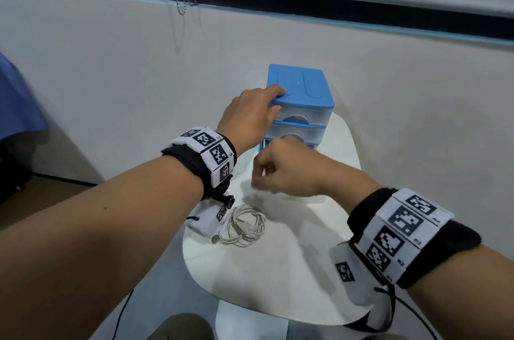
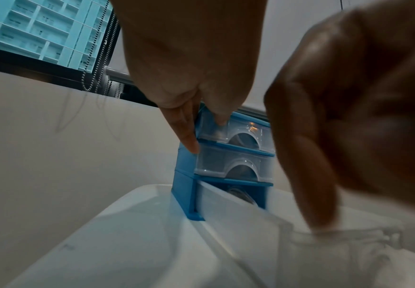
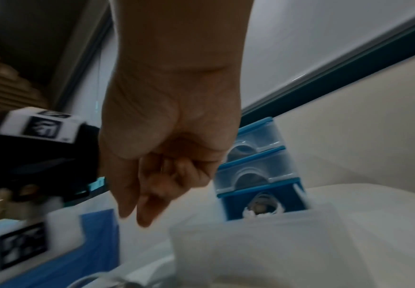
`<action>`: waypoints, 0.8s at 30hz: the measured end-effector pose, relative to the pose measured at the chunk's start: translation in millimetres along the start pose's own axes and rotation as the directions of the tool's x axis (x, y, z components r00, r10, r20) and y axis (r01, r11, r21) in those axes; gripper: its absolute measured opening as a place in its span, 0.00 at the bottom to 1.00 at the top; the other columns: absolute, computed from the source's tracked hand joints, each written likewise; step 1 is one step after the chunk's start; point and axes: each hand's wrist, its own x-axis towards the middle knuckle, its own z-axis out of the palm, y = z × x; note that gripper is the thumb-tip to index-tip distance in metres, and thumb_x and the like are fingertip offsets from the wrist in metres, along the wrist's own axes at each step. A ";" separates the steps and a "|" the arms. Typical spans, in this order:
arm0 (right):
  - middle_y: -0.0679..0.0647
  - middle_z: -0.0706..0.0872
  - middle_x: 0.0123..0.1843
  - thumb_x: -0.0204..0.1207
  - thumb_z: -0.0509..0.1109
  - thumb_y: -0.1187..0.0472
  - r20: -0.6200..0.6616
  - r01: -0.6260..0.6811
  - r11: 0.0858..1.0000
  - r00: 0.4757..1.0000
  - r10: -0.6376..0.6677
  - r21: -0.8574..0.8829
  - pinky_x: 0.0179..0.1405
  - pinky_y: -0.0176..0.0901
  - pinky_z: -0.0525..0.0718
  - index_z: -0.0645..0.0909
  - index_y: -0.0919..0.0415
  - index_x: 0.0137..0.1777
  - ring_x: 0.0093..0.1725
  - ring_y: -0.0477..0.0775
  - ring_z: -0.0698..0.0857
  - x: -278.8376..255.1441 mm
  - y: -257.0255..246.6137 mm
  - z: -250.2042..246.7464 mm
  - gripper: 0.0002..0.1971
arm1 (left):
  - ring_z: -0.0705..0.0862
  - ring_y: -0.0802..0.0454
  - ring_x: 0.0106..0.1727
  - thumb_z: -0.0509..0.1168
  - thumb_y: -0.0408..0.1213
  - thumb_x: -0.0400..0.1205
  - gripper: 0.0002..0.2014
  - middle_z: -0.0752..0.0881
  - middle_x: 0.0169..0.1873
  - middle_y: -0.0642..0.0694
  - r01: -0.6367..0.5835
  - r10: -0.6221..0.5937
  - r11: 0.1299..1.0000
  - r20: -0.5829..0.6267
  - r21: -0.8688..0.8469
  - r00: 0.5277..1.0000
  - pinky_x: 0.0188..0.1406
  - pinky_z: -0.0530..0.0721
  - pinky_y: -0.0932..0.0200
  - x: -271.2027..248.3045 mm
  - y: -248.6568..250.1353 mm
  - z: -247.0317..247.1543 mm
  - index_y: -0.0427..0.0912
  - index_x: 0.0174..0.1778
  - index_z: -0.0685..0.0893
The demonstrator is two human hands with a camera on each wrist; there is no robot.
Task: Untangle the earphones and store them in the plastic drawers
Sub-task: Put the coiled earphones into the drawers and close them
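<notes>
A small blue plastic drawer unit (image 1: 301,89) stands at the far end of the white counter (image 1: 292,270), close to the wall. It has three clear drawers stacked one above another. The top drawer (image 2: 236,132) and the middle drawer (image 2: 233,165) are pushed in; through their clear fronts I cannot tell what lies inside. The bottom drawer (image 2: 238,214) is pulled well out toward the person, leaving the blue frame open behind it. In the right wrist view something pale and coiled shows in that bottom opening, but it is too blurred to name.

The left hand (image 1: 250,114) rests on the near left corner of the unit: its fingers lie over the blue lid and its thumb presses against the front of the top drawer, so the hand clasps that corner. The right hand (image 1: 283,170) hovers in front of the lower drawers with its fingers loosely curled. In the left wrist view one fingertip (image 2: 322,220) meets the front edge of the pulled-out drawer; whether it hooks the edge or only touches it I cannot tell.

The earphones (image 1: 244,225), a white cable wound in a loose coil, lie on the counter near the person, below the left wrist and well apart from the drawers. Neither hand touches them.
</notes>
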 end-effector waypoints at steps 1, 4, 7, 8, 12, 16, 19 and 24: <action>0.43 0.90 0.34 0.76 0.77 0.55 0.103 0.015 1.000 0.995 -0.013 -0.014 0.38 0.42 0.86 0.90 0.52 0.46 0.25 0.42 0.85 -0.5 -7.2 5.5 0.03 | 0.84 0.41 0.59 0.62 0.41 0.91 0.18 0.88 0.64 0.46 0.000 0.000 1.000 0.006 0.002 1.000 0.56 0.78 0.50 0.5 -0.2 -0.2 0.51 0.78 0.79; 0.47 0.90 0.45 0.73 0.80 0.54 0.235 0.025 0.988 0.972 0.011 -0.151 0.42 0.46 0.89 0.88 0.48 0.56 0.32 0.49 0.88 3.8 -14.2 26.3 0.12 | 0.84 0.40 0.58 0.62 0.41 0.91 0.18 0.88 0.63 0.45 0.007 -0.007 1.000 0.019 -0.004 1.000 0.55 0.78 0.51 0.9 0.2 -1.1 0.51 0.78 0.79; 0.49 0.86 0.43 0.73 0.78 0.58 0.175 0.074 0.955 0.984 -0.023 -0.287 0.34 0.45 0.83 0.87 0.49 0.51 0.41 0.57 0.85 6.1 -15.0 38.6 0.08 | 0.84 0.39 0.60 0.61 0.40 0.91 0.19 0.88 0.64 0.45 0.015 -0.015 1.000 0.028 -0.001 0.999 0.60 0.80 0.47 -0.1 0.0 -1.8 0.52 0.79 0.78; 0.50 0.84 0.42 0.74 0.77 0.59 0.162 0.081 0.947 0.986 -0.032 -0.309 0.31 0.44 0.79 0.86 0.51 0.49 0.40 0.58 0.84 5.2 -15.7 40.6 0.06 | 0.84 0.39 0.60 0.61 0.40 0.91 0.19 0.88 0.64 0.45 0.015 -0.015 1.000 0.031 0.001 0.999 0.60 0.80 0.47 -0.3 -0.1 -1.9 0.53 0.79 0.78; 0.51 0.73 0.37 0.75 0.76 0.60 0.158 0.112 0.919 0.986 -0.056 -0.377 0.27 0.42 0.68 0.81 0.58 0.46 0.37 0.61 0.79 -3.2 -20.4 41.1 0.06 | 0.85 0.40 0.59 0.61 0.41 0.91 0.19 0.88 0.64 0.45 0.012 -0.013 1.000 0.036 0.009 0.999 0.60 0.82 0.45 0.7 -0.5 -1.4 0.52 0.80 0.78; 0.48 0.76 0.37 0.71 0.77 0.61 0.110 0.078 0.960 0.993 -0.049 -0.271 0.32 0.46 0.77 0.79 0.52 0.40 0.41 0.60 0.83 -10.0 -18.1 21.0 0.08 | 0.85 0.40 0.60 0.61 0.41 0.91 0.19 0.88 0.65 0.45 0.014 -0.015 1.000 0.029 0.009 0.999 0.62 0.82 0.43 0.3 -1.6 -0.6 0.53 0.79 0.78; 0.46 0.84 0.37 0.72 0.75 0.61 -0.032 0.010 0.980 0.999 -0.016 -0.198 0.41 0.51 0.85 0.84 0.54 0.41 0.40 0.50 0.81 -18.7 -6.7 -14.0 0.03 | 0.85 0.40 0.59 0.62 0.42 0.90 0.19 0.88 0.64 0.46 0.023 -0.023 1.000 0.022 -0.004 0.999 0.61 0.82 0.44 -0.4 -2.0 0.3 0.54 0.79 0.78; 0.46 0.84 0.34 0.71 0.74 0.61 -0.219 -0.149 0.965 0.970 0.101 -0.216 0.44 0.54 0.87 0.81 0.51 0.36 0.40 0.52 0.79 -20.7 18.1 -58.6 0.07 | 0.84 0.40 0.54 0.61 0.41 0.90 0.20 0.89 0.57 0.44 0.046 -0.045 0.998 0.013 -0.032 0.999 0.57 0.83 0.44 -2.5 -0.2 1.7 0.56 0.79 0.78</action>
